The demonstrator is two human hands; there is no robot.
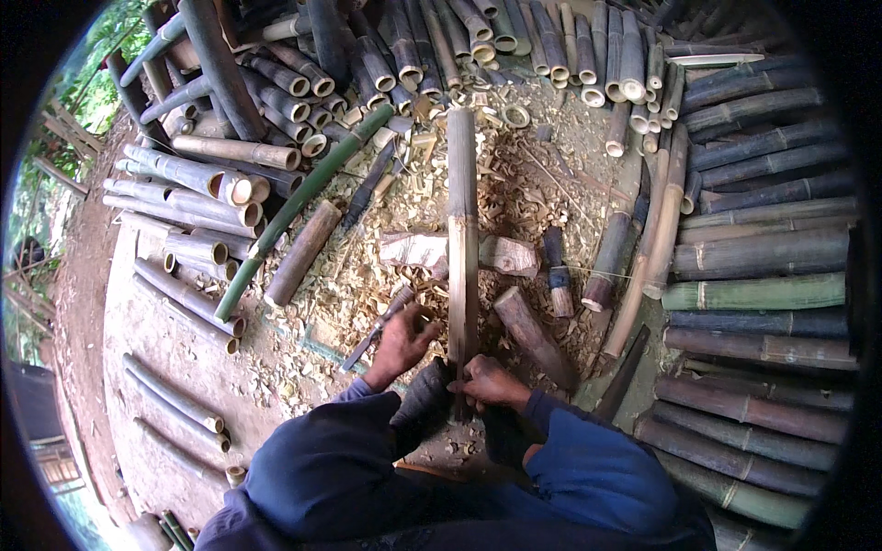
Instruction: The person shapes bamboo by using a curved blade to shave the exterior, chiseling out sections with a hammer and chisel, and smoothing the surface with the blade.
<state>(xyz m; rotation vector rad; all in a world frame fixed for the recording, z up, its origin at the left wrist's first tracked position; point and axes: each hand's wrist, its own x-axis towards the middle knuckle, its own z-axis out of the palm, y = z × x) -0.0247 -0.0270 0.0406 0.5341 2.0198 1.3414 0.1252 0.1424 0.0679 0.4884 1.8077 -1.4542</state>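
In front of me a long bamboo piece (462, 197) points away, resting across a reddish wood block (413, 253). My right hand (493, 381) is closed at its near end, with the fingers against its right side. To the left of the pole, my left hand (402, 342) has its fingers bent over a knife-like tool (375, 331) with a brown handle and a narrow grey blade; the grip is partly hidden. A short log (535, 338) lies to the right of the pole. Beyond the log is a dark tool with a wooden end (557, 273).
Wood shavings (367, 266) cover the ground around the block. A green bamboo pole (303, 211) slants at the left, beside a short brown log (303, 253). Cut bamboo lengths (758, 253) are stacked along the right, with more bamboo tubes (395, 64) across the back and left.
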